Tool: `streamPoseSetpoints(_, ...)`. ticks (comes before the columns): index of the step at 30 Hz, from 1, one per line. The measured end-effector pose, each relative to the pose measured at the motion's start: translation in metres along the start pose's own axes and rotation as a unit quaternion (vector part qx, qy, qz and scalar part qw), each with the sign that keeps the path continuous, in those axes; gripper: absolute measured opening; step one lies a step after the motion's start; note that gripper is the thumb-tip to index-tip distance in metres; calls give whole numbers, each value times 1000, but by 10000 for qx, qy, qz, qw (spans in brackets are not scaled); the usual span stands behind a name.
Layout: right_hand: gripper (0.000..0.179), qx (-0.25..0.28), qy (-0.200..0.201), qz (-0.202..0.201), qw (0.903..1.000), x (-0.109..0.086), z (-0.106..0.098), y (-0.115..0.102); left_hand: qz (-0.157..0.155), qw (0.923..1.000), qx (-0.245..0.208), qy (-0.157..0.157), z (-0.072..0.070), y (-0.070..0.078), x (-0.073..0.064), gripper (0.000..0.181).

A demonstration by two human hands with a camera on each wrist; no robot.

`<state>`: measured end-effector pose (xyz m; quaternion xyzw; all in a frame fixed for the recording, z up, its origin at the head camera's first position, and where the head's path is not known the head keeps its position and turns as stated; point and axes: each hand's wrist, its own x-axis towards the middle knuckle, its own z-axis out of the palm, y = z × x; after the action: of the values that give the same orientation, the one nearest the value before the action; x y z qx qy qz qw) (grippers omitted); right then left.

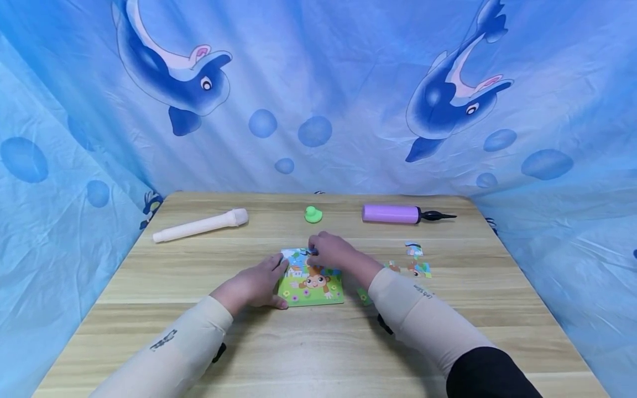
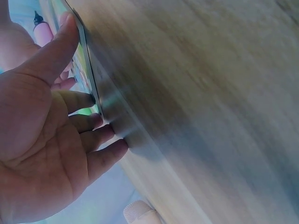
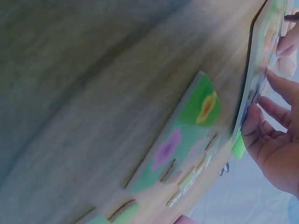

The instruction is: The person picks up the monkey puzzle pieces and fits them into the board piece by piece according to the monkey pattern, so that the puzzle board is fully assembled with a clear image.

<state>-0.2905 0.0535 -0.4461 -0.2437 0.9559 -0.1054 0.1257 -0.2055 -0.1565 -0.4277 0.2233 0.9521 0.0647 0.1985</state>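
Pale sleeves (image 1: 166,348) are lying nearest, slanting in from below both sets of fingers. Between the two hands the puzzle (image 1: 311,297) is resting flat on the table (image 1: 298,354), its monkey (image 1: 315,281) showing just nearer than the right fingers. Along its left edge the left hand (image 1: 255,283) is touching with loosely extended fingers and thumb apart, clenching nothing. Over its far right part the right hand (image 1: 332,253) is bending its fingers, the tips touching the puzzle; whether they are pinching a piece, I cannot tell. Just right of the puzzle, nearer than the right fingers, a flowered piece (image 3: 194,126) is lying loose, while more pieces (image 1: 420,269) are lying farther right of those fingers, some partly hidden by the arm. Beyond the right fingertips a green duck (image 1: 313,215) is sitting; a purple pump (image 1: 390,214) is lying beyond and to their right. Beyond and left of the left fingers a white microphone (image 1: 201,225) is lying aslant. Farthest from all the fingers, a blue curtain (image 1: 348,66) is hanging.
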Motion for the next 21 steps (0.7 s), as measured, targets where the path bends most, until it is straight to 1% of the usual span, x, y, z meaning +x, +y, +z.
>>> streamPoseSetpoints(3, 27, -168, -2, -34, 9999, 0, 2, -2, 6, 10000, 10, 63, 0, 0, 1, 104)
streamPoseSetpoints(8, 21, -295, 67, -65, 9995, 0, 1, -6, -13, 9999, 14, 119, -2, 1, 3, 106)
streamPoseSetpoints(17, 21, -229, -10, -31, 9997, 1, -2, -9, -163, 9998, 49, -56, -11, 6, 4, 103)
streamPoseSetpoints(21, 23, -139, -100, 110, 9998, 3, -2, -8, -154, 9998, 74, -96, -12, 7, 5, 102)
